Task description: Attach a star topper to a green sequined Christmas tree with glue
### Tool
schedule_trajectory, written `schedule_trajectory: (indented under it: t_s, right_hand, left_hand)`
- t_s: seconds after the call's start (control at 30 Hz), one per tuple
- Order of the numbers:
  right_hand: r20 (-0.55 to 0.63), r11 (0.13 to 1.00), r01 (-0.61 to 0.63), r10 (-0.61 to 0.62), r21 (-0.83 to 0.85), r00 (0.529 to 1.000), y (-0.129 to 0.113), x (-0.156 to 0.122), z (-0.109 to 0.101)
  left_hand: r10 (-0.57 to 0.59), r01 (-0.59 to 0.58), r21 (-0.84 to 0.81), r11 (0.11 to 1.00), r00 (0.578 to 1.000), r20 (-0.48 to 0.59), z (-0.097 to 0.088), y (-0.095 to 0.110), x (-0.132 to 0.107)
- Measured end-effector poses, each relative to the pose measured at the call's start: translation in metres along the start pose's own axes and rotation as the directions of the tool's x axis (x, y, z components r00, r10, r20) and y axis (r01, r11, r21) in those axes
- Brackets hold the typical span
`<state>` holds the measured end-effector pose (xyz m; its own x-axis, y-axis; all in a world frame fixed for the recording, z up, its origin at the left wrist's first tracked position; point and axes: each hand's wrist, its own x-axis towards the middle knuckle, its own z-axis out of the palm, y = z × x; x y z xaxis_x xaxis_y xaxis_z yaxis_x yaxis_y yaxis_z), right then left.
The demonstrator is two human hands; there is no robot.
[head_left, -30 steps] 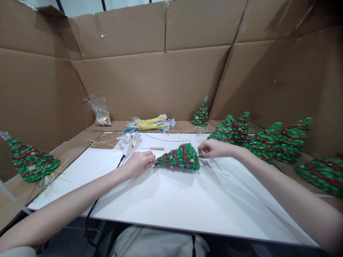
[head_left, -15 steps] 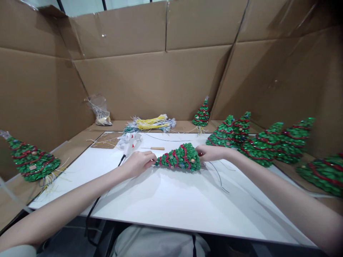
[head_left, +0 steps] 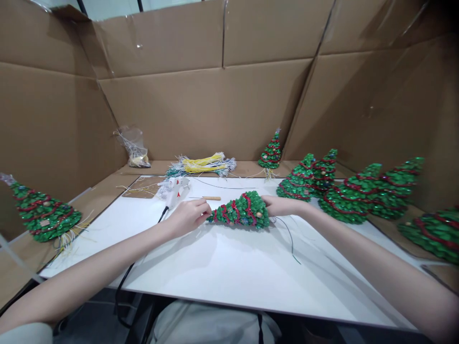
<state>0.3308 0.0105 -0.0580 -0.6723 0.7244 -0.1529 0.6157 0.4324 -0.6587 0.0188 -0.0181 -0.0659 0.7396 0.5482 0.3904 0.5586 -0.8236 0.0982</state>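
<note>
A small green Christmas tree [head_left: 240,210] with red garland lies on its side above the white board [head_left: 215,267], its tip to the left and its base to the right. My left hand [head_left: 191,216] pinches the tip between thumb and fingers. At the base is my right hand [head_left: 281,205], its fingers hidden inside or behind the tree's open bottom, so what they grip does not show. A thin dark wire [head_left: 291,239] trails from the base, curving down towards the board.
A white glue gun [head_left: 176,191] with a black cord and a wooden-handled awl [head_left: 211,198] lie behind my hands. Bundled yellow and white wires [head_left: 204,165] and a plastic bag [head_left: 135,150] sit at the back. Several finished-looking trees [head_left: 353,196] stand right; another tree [head_left: 46,215] leans left.
My right hand has pushed slightly further into the tree's base, and its fingers are now hidden. The trailing wire has swung a little left and down. My left hand stays at the tip.
</note>
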Motion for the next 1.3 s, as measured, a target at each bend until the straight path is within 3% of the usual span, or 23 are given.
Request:
schedule_trajectory:
  t_s: [0.33,0.6,0.97,1.13,1.3]
  right_hand:
    - [0.039,0.999,-0.030,0.029,0.021,0.999,-0.006,0.003,0.004]
    - [0.063,1.000,-0.003,0.002,0.018,0.998,-0.004,0.005,0.004]
    - [-0.015,0.993,-0.038,0.040,0.114,0.999,-0.018,0.003,0.005]
    - [0.010,0.976,-0.108,0.108,0.187,0.994,-0.020,0.004,0.007]
    - [0.003,0.976,-0.072,0.073,0.204,0.997,-0.024,0.004,0.007]
  left_hand:
    - [0.065,-0.065,0.019,0.998,0.998,-0.014,0.001,0.001,0.004]
    - [0.031,-0.031,-0.001,1.000,1.000,0.006,0.000,0.000,0.002]
    - [0.002,-0.002,-0.023,1.000,1.000,-0.017,0.001,0.001,0.003]
    - [0.072,-0.069,0.076,0.995,0.997,-0.038,0.004,0.001,0.003]
    - [0.118,-0.115,0.181,0.977,0.993,-0.002,0.004,0.005,0.004]
